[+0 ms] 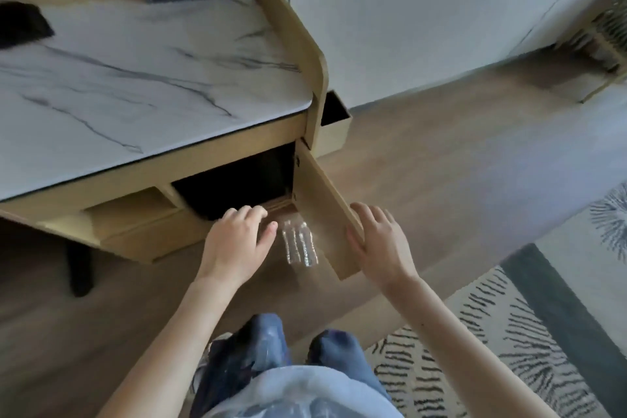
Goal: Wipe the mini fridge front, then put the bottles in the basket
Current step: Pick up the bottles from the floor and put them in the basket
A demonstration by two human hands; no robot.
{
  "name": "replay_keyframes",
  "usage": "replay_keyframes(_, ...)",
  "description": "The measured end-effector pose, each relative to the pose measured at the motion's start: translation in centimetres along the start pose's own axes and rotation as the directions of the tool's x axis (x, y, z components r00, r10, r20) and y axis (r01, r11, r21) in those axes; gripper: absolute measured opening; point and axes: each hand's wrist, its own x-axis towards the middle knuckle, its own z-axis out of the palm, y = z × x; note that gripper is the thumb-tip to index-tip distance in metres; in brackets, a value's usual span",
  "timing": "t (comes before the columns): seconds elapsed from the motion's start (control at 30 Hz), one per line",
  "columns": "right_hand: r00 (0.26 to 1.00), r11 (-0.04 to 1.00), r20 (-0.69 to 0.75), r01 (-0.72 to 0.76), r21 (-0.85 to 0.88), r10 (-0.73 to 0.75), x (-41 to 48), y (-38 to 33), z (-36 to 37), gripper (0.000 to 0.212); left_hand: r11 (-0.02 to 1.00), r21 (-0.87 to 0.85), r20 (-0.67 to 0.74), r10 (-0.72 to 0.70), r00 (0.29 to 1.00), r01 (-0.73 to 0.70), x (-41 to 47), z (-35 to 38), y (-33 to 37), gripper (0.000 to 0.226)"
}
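Knees [298, 349] lowest in view. Left hand [234, 248] and right hand [380, 244] hover empty, fingers apart, flanking 2 clear plastic bottles [300, 244] standing on the floor beside the open cabinet door [325, 207]. Judged light, smooth, crushable; grip mid-body.

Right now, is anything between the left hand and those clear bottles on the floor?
Nothing visible. The bottles lie on the wood floor between the left hand and the open cabinet door, just right of the fingers. The right hand rests on the door's outer side. No basket is in view.
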Motion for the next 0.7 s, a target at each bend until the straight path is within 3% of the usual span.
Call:
replay_keyframes(0.23,0.983,0.984,0.061,0.172,0.051,-0.175,1.3,3.3,0.6,0.035,0.983,-0.026,0.024,-0.182,0.983,0.182,-1.9,2.9,3.4,0.047)
replay_keyframes(0.37,0.977,0.972,0.065,0.193,0.137,-0.203,2.1,4.1,4.6,0.032,0.982,-0.037,0.080,-0.182,0.980,0.186,-1.3,6.6,2.4,0.037)
replay_keyframes(0.53,0.980,0.979,0.107,0.155,0.136,-0.170,3.6,7.3,16.4,0.035,0.991,-0.028,0.087,-0.127,0.988,0.130,0.3,16.1,-2.5,0.049)
replay_keyframes(0.7,0.977,0.987,0.182,0.093,0.131,-0.116,4.9,13.3,34.5,0.039,0.996,0.011,0.110,-0.089,0.990,0.089,1.6,32.0,-10.1,0.050)
